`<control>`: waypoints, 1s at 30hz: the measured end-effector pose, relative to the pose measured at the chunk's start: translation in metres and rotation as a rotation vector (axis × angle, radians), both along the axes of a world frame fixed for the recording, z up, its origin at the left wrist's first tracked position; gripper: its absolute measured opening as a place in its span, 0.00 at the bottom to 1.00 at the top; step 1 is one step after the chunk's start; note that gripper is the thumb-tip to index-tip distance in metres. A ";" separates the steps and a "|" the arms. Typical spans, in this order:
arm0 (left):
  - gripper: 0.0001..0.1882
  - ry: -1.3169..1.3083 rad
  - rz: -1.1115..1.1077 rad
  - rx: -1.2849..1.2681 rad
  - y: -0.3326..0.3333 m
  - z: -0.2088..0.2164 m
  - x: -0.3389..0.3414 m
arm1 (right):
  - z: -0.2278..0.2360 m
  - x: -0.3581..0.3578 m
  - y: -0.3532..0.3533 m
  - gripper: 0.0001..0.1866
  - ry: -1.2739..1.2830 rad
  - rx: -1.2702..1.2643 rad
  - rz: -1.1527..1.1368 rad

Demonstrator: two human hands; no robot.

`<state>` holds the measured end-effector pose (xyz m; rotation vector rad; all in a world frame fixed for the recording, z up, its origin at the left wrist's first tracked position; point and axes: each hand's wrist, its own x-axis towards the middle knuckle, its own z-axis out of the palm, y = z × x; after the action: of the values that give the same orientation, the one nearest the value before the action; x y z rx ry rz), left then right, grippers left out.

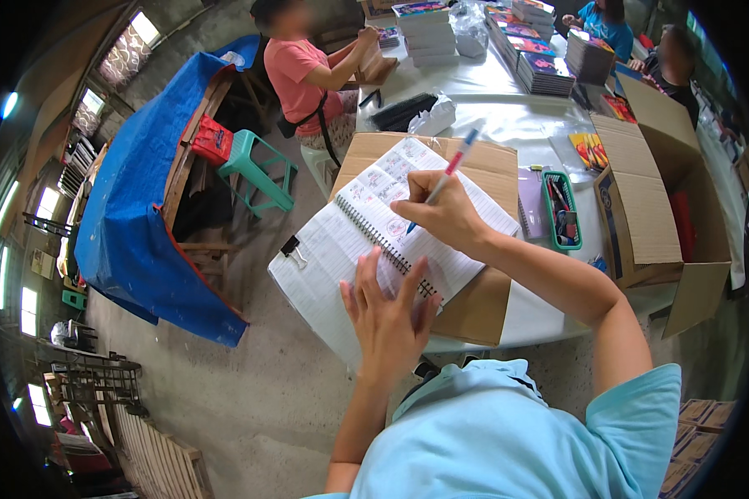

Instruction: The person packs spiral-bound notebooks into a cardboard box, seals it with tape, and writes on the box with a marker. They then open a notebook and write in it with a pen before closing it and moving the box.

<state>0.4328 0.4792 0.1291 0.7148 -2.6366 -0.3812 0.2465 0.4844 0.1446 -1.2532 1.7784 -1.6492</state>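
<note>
A spiral notebook (449,270) lies spread out on a flat piece of cardboard (473,312). Small drawings and handwriting cover part of its right-hand page; a black binder clip (290,246) grips the left-hand pages. My right hand (443,205) is closed around a pen (462,153), whose lower end is at a small drawing on the page. Below it, my left hand (388,303) rests across the spiral and lower pages with its fingers spread, holding nothing.
Right of the notebook stand a green basket (562,218) of stationery and an open cardboard box (641,200). Stacked books (545,73) fill the table's far side. A person in pink (295,71) works at the far left, near a green stool (254,166) and blue tarpaulin (133,200).
</note>
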 end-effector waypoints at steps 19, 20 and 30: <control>0.25 -0.014 0.000 -0.057 0.002 -0.006 0.002 | -0.011 0.015 0.007 0.11 0.252 -0.083 -0.007; 0.25 -0.016 -0.002 -0.061 0.002 -0.007 0.002 | -0.012 0.015 0.007 0.11 0.247 -0.081 -0.004; 0.24 -0.020 0.002 -0.055 0.003 -0.005 0.001 | -0.014 0.016 0.006 0.16 0.257 -0.101 0.020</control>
<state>0.4337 0.4822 0.1238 0.7076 -2.6542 -0.3010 0.2625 0.4908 0.1302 -1.5850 1.8392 -1.6460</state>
